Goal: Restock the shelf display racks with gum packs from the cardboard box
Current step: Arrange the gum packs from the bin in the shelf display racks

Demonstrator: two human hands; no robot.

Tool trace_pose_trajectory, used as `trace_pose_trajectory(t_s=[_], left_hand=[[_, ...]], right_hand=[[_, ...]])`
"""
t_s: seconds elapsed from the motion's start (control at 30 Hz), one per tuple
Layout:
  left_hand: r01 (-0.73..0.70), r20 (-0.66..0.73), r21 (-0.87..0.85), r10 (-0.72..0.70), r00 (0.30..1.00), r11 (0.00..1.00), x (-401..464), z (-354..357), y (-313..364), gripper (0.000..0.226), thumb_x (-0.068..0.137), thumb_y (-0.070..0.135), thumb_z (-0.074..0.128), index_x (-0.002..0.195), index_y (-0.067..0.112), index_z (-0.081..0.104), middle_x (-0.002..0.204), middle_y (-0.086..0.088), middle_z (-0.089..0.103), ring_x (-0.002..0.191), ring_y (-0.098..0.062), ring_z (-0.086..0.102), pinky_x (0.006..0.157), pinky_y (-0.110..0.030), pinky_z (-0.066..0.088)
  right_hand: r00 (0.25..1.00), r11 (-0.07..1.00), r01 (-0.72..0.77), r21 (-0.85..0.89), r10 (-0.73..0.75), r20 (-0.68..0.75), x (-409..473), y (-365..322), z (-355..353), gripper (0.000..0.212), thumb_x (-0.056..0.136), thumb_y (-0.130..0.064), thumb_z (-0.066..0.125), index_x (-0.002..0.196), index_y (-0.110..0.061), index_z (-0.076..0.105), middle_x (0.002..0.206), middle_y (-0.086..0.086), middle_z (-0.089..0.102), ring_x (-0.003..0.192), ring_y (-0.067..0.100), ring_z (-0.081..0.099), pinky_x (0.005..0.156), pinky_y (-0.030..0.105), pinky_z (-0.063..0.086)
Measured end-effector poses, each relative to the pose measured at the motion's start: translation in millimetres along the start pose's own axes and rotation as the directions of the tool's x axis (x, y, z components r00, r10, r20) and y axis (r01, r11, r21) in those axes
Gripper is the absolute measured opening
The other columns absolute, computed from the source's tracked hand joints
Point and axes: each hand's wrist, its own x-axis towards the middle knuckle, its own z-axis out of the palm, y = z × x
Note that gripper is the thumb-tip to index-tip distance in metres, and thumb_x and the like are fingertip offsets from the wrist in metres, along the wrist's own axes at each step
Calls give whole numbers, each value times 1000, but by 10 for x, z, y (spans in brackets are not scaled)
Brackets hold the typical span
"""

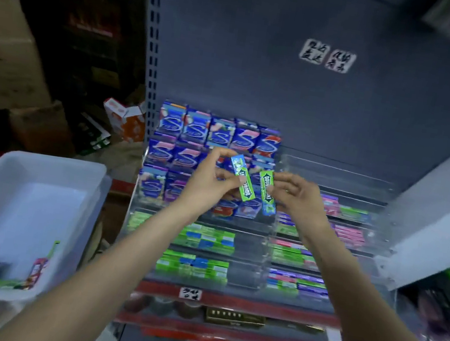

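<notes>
- My left hand (204,184) pinches one green Doublemint gum pack (243,179) in its fingers; my right hand (299,197) pinches a second pack (266,195) the same way, both held in front of the clear acrylic display rack (335,173).
- Risk: these slim, glossy wrappers could slip from a fingertip pinch and drop into the wrong tier.
- The rack's transparent lips are hard to see, so a pack might catch on one.
- Remaining stock lies in the white plastic bin (41,170) to my left.

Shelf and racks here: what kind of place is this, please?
Probably a small shop. Clear racks of gum packs stand on a metal shelf with a price tag, and cardboard boxes are stacked beside it.
</notes>
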Motion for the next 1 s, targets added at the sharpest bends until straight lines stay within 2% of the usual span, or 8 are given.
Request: trace_pose_trajectory(t_s=[0.2,0.3,0.4,0.5,0.63,0.8,0.9,1.0], left_hand=[[-34,107,47,29,994,998,423,678,32,32,86,0,63,101,20,44,74,-2,60,51,-6,61,51,-20,52],[-52,152,97,36,988,994,656,943,1,33,86,2,64,92,28,44,79,-3,62,56,-7,63,57,-25,55],[-78,176,137,53,983,988,831,1182,-33,35,84,2,65,91,30,46,86,-5,61,63,-10,62,54,-21,53],[-103,179,179,71,981,978,961,1377,-36,33,84,3,66,99,27,48,90,-5,63,71,-9,61,56,-19,52],[-116,183,228,75,980,967,1100,1611,-69,37,85,4,65,113,24,52,89,-3,65,76,-9,60,56,-16,48],[-99,108,307,69,992,946,1159,1920,-143,45,85,11,67,124,28,53,84,10,64,77,-1,59,81,-29,47],[-45,33,328,36,999,944,1146,2099,-198,47,84,13,68,126,26,52,84,12,63,82,-3,59,88,-33,46],[0,-29,319,10,1000,948,1123,2217,-226,43,83,13,69,122,19,52,94,5,65,85,-4,58,79,-22,45]], right_hand=[[984,992,65,-112,-82,-158,262,269,-794,23,81,6,65,100,-6,68,66,-12,67,58,-8,59,59,7,45],[978,988,76,-137,-100,-182,391,362,-1080,28,81,8,64,105,-6,66,77,-3,67,62,-8,61,62,6,46],[974,979,96,-182,-130,-186,526,442,-1315,29,81,8,64,107,-6,66,88,3,67,67,-9,62,66,6,47],[972,953,109,-283,-162,-171,668,537,-1555,29,82,5,64,108,-10,66,91,2,67,70,-10,62,70,5,48],[978,869,115,-481,-183,-97,864,671,-1921,24,84,-2,66,107,-8,70,97,2,70,86,11,65,84,20,50],[989,805,128,-580,-149,12,1080,842,-2300,22,83,-2,66,105,-5,70,99,4,70,84,9,62,74,1,42],[981,697,192,-691,-136,135,1207,966,-2411,21,86,-5,65,105,-10,72,104,5,71,89,13,64,82,12,43],[971,625,237,-744,-122,207,1274,1060,-2423,22,87,-10,64,106,-19,72,107,3,70,95,20,65,89,33,51]])
